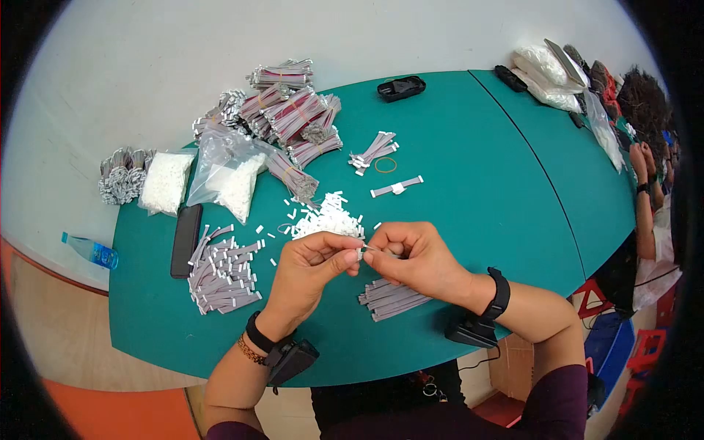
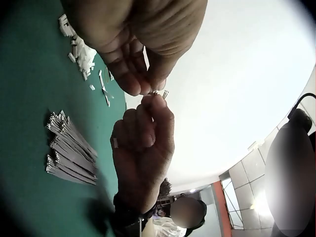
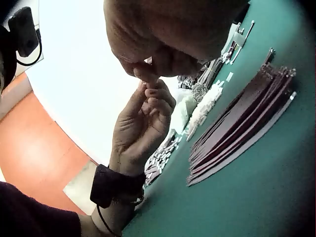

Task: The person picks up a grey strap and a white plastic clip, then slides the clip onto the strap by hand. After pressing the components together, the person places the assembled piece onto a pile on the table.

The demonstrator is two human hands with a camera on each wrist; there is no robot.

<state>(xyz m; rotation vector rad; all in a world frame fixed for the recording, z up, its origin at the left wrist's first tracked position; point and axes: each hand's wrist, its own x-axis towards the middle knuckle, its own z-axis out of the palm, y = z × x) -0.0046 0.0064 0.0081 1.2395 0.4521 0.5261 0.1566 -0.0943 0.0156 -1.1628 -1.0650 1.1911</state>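
Both hands meet fingertip to fingertip above the green table (image 1: pixel 469 220). My left hand (image 1: pixel 312 271) pinches a small white connector (image 1: pixel 360 254) between thumb and forefinger. Facing it, my right hand (image 1: pixel 418 260) pinches the end of a thin cable, mostly hidden by the fingers; small metal pins (image 2: pixel 166 93) show at the fingertips in the left wrist view. A heap of white connectors (image 1: pixel 330 218) lies just beyond the hands. Beneath the right hand is a bundle of flat grey cables (image 1: pixel 389 299), seen also in the right wrist view as grey and dark strips (image 3: pixel 237 123).
Cables with white ends (image 1: pixel 224 275) lie at the left beside a black phone (image 1: pixel 186 240). Behind are bags of white pieces (image 1: pixel 167 182) and stacked cable bundles (image 1: pixel 293 114). A few cables (image 1: pixel 375 152), a rubber band (image 1: pixel 385 166) and a black case (image 1: pixel 401 88) lie farther back. Another person's arms (image 1: pixel 645 213) show at right.
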